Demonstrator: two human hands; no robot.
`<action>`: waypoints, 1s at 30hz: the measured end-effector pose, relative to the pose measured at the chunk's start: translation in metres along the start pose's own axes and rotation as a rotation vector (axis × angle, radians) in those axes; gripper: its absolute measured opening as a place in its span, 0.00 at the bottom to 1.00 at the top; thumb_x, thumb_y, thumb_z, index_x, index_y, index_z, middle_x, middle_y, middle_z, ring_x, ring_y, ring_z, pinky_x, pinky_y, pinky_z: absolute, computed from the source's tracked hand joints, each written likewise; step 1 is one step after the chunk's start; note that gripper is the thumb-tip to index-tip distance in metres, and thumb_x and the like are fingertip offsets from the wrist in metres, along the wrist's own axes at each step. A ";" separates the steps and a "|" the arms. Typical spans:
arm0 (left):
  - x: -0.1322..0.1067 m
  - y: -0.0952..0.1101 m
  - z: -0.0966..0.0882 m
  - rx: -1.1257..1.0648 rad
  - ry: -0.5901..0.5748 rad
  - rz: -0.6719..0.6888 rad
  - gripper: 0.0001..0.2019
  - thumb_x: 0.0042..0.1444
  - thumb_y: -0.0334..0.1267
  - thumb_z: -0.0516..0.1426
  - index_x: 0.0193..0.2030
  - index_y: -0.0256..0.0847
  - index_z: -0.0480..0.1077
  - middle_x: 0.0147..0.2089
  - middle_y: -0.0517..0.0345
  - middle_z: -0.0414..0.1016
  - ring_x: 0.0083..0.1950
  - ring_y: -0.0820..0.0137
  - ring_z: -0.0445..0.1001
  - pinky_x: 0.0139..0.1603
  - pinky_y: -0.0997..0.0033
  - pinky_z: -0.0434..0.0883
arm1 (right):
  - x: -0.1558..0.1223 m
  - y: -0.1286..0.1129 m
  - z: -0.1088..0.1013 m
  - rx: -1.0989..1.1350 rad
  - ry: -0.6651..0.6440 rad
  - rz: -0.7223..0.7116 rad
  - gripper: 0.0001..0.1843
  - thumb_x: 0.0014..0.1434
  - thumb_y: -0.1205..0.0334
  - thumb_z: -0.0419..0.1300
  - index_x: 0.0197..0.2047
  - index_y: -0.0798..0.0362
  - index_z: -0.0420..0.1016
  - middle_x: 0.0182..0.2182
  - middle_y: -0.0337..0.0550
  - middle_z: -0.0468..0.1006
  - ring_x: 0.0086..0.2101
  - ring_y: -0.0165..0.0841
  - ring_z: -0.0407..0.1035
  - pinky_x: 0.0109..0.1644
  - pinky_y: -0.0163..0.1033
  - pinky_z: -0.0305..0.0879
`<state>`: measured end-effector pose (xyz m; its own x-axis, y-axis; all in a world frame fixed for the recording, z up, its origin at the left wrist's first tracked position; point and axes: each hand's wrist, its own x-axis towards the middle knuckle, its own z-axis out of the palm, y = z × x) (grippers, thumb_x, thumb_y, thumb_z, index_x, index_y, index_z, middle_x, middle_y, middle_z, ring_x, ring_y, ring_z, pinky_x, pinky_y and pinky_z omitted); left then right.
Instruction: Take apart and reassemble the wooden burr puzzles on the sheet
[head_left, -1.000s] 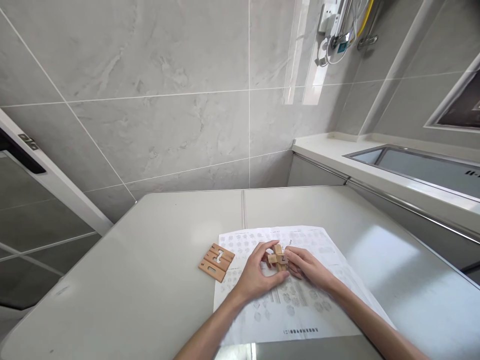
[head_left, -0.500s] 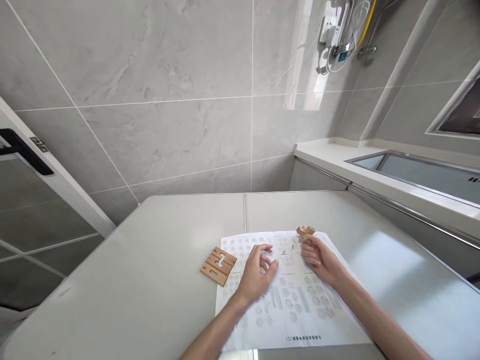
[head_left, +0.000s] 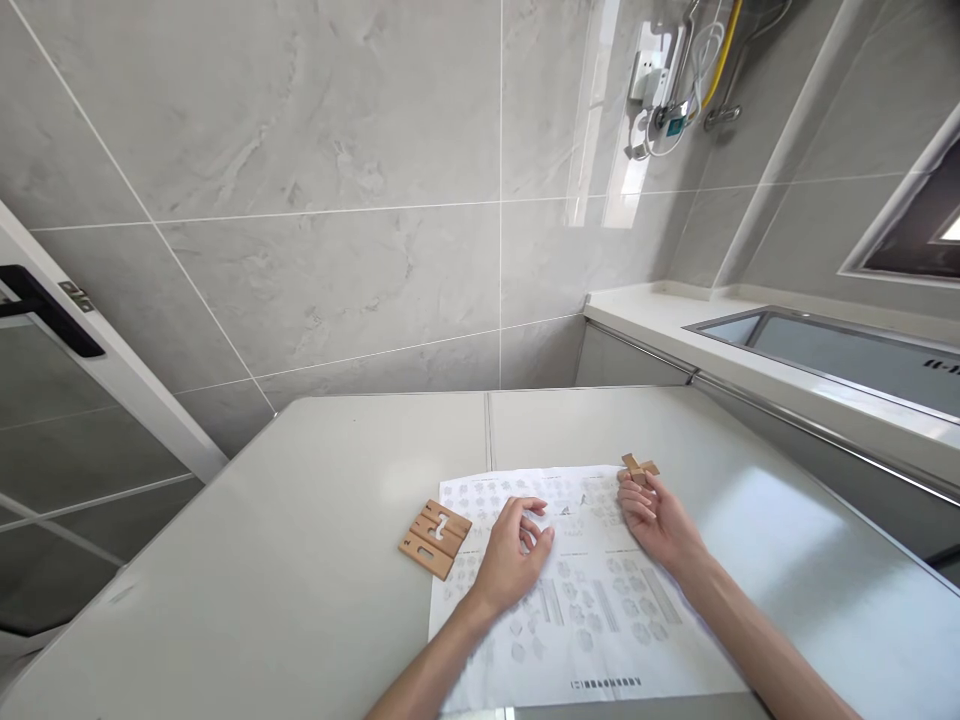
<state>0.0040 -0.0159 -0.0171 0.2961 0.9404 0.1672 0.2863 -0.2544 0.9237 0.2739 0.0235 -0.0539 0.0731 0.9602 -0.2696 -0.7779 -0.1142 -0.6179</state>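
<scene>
Right hand (head_left: 658, 520), mostly curled, pinches the light-brown wooden cross (head_left: 640, 470) at its far end! Left hand (head_left: 516, 552), loosely cupped and empty, is over the white printed paper (head_left: 540, 670), flat brown slotted wooden pieces (head_left: 442, 558) to its left.

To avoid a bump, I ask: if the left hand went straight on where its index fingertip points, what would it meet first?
From the left hand, the line runs over the printed sheet and most likely meets the right hand, which holds the wooden piece; the hands' heights are unclear.
</scene>
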 end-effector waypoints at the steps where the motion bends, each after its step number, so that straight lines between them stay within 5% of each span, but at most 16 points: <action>1: 0.000 0.000 0.000 0.001 -0.001 0.002 0.13 0.66 0.41 0.59 0.56 0.44 0.72 0.55 0.50 0.77 0.42 0.67 0.76 0.46 0.62 0.75 | 0.000 0.000 -0.001 0.013 -0.009 -0.001 0.13 0.64 0.58 0.69 0.39 0.47 0.67 0.23 0.28 0.54 0.18 0.26 0.53 0.13 0.26 0.61; 11: 0.001 -0.003 0.000 0.017 -0.030 0.004 0.12 0.66 0.40 0.58 0.55 0.44 0.73 0.54 0.51 0.77 0.42 0.67 0.76 0.45 0.64 0.74 | -0.007 0.024 0.010 -0.173 -0.056 0.030 0.21 0.59 0.58 0.75 0.31 0.49 0.65 0.25 0.30 0.59 0.20 0.23 0.51 0.16 0.26 0.56; 19: 0.002 -0.001 -0.006 0.177 -0.043 0.105 0.09 0.67 0.37 0.57 0.52 0.45 0.74 0.49 0.53 0.78 0.43 0.65 0.77 0.43 0.64 0.74 | -0.024 0.040 0.028 -0.633 -0.086 -0.100 0.23 0.58 0.41 0.73 0.36 0.50 0.73 0.26 0.31 0.64 0.22 0.26 0.56 0.20 0.32 0.58; 30: 0.009 -0.007 -0.038 0.572 0.146 0.190 0.14 0.68 0.35 0.55 0.58 0.50 0.71 0.58 0.51 0.72 0.59 0.55 0.74 0.61 0.49 0.73 | -0.024 0.043 0.026 -0.771 -0.132 -0.131 0.25 0.60 0.34 0.68 0.36 0.49 0.71 0.23 0.30 0.65 0.20 0.28 0.57 0.23 0.35 0.60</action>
<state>-0.0298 0.0032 -0.0089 0.2736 0.8777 0.3935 0.6959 -0.4631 0.5490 0.2226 0.0025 -0.0551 0.0225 0.9948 -0.0990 -0.1130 -0.0958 -0.9890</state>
